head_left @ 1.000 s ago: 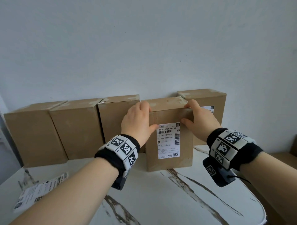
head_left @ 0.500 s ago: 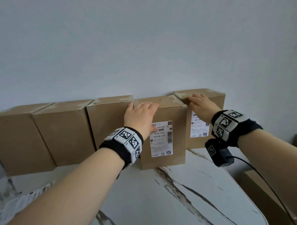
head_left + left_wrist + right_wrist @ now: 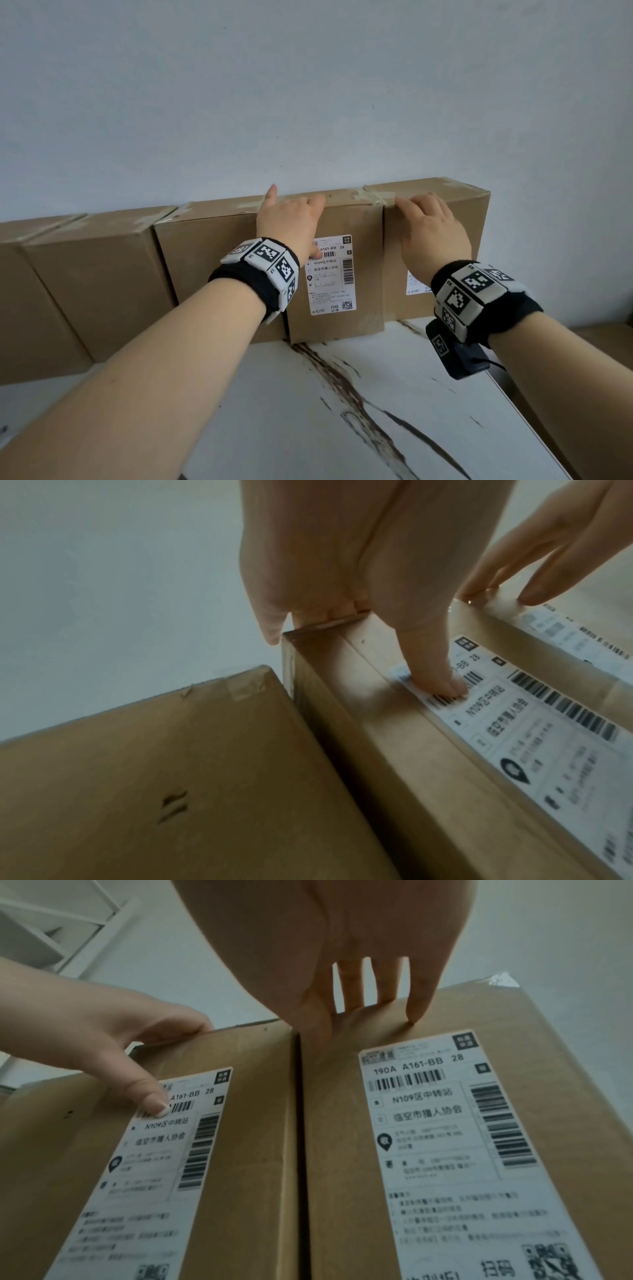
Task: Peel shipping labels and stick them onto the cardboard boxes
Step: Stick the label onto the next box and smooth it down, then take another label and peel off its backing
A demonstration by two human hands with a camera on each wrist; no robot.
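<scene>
A cardboard box with a white shipping label on its front stands in a row against the wall. My left hand hooks its fingers over the box's top edge. Its thumb presses on the top of the label. At the row's right end is another box, whose own label is mostly hidden by my wrist in the head view. My right hand rests straight fingers on this box's upper front edge. The two labelled boxes stand side by side, almost touching.
Three unlabelled boxes continue the row to the left. They all stand on a white marble table, whose right edge is near my right forearm. More cardboard lies lower right.
The labelled box has gone back into the row beside the rightmost box. My right hand left its right edge and now rests on the rightmost box. The label sheets at left are out of view.
</scene>
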